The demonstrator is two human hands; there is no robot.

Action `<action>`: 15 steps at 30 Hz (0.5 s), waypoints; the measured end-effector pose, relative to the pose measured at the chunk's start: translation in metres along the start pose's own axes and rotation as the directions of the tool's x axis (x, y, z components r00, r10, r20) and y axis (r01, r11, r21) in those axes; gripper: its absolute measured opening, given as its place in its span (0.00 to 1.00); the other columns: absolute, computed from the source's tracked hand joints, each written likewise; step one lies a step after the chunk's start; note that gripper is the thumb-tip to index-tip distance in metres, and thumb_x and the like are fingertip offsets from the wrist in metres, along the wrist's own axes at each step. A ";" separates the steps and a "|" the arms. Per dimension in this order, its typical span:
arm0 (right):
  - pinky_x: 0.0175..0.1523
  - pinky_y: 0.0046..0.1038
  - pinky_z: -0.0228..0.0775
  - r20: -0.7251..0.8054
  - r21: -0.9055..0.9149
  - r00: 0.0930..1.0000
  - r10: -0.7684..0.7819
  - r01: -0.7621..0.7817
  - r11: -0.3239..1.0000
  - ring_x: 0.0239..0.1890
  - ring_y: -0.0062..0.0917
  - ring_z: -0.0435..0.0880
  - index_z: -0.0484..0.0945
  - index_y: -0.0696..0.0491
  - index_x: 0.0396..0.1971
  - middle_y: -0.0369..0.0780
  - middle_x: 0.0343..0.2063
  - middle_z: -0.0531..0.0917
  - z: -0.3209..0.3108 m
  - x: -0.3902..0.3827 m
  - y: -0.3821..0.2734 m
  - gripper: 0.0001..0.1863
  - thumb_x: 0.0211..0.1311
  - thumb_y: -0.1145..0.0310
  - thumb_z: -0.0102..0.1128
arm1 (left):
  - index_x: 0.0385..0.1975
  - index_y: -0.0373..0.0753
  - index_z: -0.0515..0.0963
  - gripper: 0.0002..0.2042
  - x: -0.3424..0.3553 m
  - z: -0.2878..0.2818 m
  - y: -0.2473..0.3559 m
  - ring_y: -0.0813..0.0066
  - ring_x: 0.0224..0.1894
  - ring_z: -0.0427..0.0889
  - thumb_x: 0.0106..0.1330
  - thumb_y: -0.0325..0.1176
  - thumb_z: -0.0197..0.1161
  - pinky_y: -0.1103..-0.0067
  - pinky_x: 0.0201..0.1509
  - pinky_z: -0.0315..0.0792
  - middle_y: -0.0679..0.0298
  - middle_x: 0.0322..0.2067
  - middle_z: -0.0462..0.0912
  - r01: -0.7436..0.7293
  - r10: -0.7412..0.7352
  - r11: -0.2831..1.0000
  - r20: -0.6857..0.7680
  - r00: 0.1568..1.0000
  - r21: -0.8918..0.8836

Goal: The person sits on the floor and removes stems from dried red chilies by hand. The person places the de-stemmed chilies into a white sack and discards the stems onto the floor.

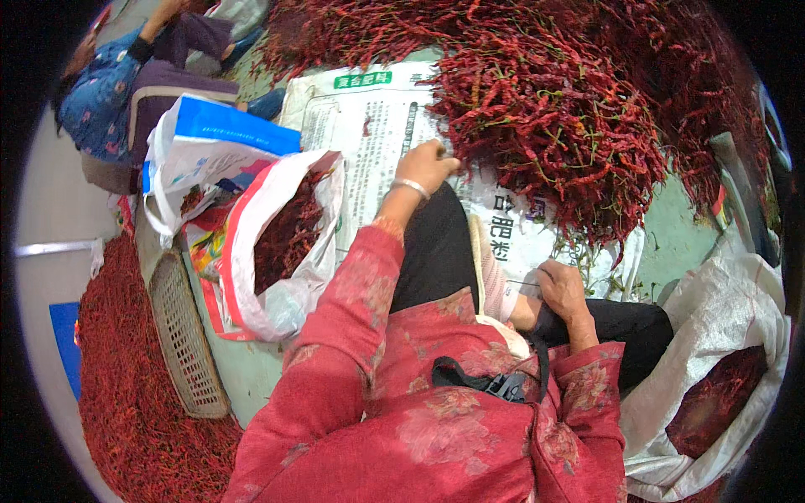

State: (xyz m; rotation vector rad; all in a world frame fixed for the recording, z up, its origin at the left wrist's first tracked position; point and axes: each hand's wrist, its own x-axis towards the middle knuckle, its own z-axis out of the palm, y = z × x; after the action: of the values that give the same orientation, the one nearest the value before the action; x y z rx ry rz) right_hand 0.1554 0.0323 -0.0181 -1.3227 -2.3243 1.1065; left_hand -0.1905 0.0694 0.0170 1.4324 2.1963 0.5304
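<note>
A large heap of dried red chillies (553, 126), many with pale green stems, lies in front of me, partly on a flattened white printed sack (360, 126). My left hand (426, 169), with a bangle at its wrist, is over my bent knee beside the near left edge of the heap. Its fingers are curled and pressed together; anything in them is too small to make out. Lower and to the right, my right hand (563, 289) hangs by my other leg, above the sack's edge. Its fingers are bent inward, and what they may hold is hidden.
Left of me stand an open white-and-red bag (251, 243) of chillies and a blue-and-white bag (222, 130). A woven basket (189, 344) leans beside more chillies (126, 377). A white sack (721, 293) with chillies is at right. Another person (105, 101) sits far left.
</note>
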 end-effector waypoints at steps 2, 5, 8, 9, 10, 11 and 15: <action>0.33 0.40 0.70 -0.015 0.031 1.000 0.028 -0.027 0.999 0.28 0.49 0.78 0.78 0.58 0.24 0.52 0.22 0.78 0.003 0.003 0.009 0.08 0.52 0.68 0.55 | 0.38 0.35 0.79 0.19 0.021 0.013 0.028 0.54 0.48 0.79 0.54 0.44 0.63 0.67 0.51 0.72 0.46 0.41 0.80 0.102 -0.183 0.937 0.218 0.959 0.334; 0.33 0.39 0.70 -0.002 0.066 1.000 0.016 -0.015 0.998 0.28 0.48 0.78 0.78 0.59 0.25 0.52 0.23 0.78 0.004 0.008 0.012 0.08 0.53 0.69 0.55 | 0.33 0.28 0.77 0.20 0.053 0.044 -0.003 0.55 0.37 0.83 0.53 0.43 0.65 0.67 0.41 0.75 0.48 0.37 0.82 0.096 -0.156 0.946 0.175 0.972 0.309; 0.33 0.38 0.70 -0.059 0.103 0.998 0.025 -0.018 0.994 0.28 0.48 0.79 0.78 0.59 0.26 0.52 0.23 0.79 -0.003 0.009 0.011 0.08 0.53 0.70 0.54 | 0.31 0.34 0.76 0.06 0.020 0.013 0.043 0.79 0.28 0.79 0.64 0.30 0.57 0.83 0.32 0.74 0.63 0.27 0.80 0.496 0.051 0.445 0.574 0.817 -0.746; 0.31 0.36 0.70 -0.100 0.183 0.994 0.042 -0.023 0.983 0.27 0.46 0.80 0.78 0.59 0.27 0.52 0.23 0.79 -0.004 0.010 0.010 0.07 0.54 0.71 0.55 | 0.33 0.34 0.76 0.06 0.002 0.004 0.051 0.79 0.29 0.79 0.65 0.30 0.57 0.84 0.32 0.73 0.64 0.28 0.80 0.474 0.139 0.367 0.551 0.823 -0.800; 0.28 0.32 0.70 -0.131 0.275 0.988 0.076 -0.037 0.961 0.22 0.36 0.81 0.79 0.60 0.29 0.48 0.21 0.81 -0.003 0.012 0.010 0.09 0.55 0.70 0.55 | 0.36 0.35 0.76 0.06 -0.016 -0.001 0.059 0.80 0.29 0.79 0.66 0.30 0.56 0.85 0.32 0.73 0.64 0.29 0.80 0.455 0.230 0.281 0.519 0.823 -0.845; 0.26 0.27 0.69 -0.113 0.423 0.978 0.173 -0.110 0.900 0.19 0.26 0.78 0.79 0.60 0.29 0.43 0.20 0.80 -0.010 0.013 -0.002 0.09 0.57 0.70 0.55 | 0.39 0.33 0.76 0.08 -0.035 -0.002 0.066 0.79 0.31 0.79 0.65 0.30 0.57 0.85 0.34 0.73 0.63 0.31 0.80 0.461 0.234 0.283 0.526 0.817 -0.841; 0.22 0.20 0.66 -0.014 0.756 0.963 0.268 -0.166 0.633 0.16 0.16 0.76 0.79 0.59 0.30 0.37 0.25 0.82 -0.043 0.010 -0.050 0.08 0.59 0.70 0.54 | 0.41 0.32 0.76 0.10 -0.096 0.016 0.094 0.77 0.32 0.80 0.63 0.30 0.60 0.84 0.36 0.73 0.62 0.32 0.81 0.488 0.203 0.240 0.535 0.821 -0.839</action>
State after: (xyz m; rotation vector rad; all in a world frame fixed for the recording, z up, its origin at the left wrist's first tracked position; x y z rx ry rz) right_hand 0.1411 0.0468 0.0456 -1.2671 -1.3266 1.7403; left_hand -0.0780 0.0176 0.0720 0.4823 0.9998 1.0075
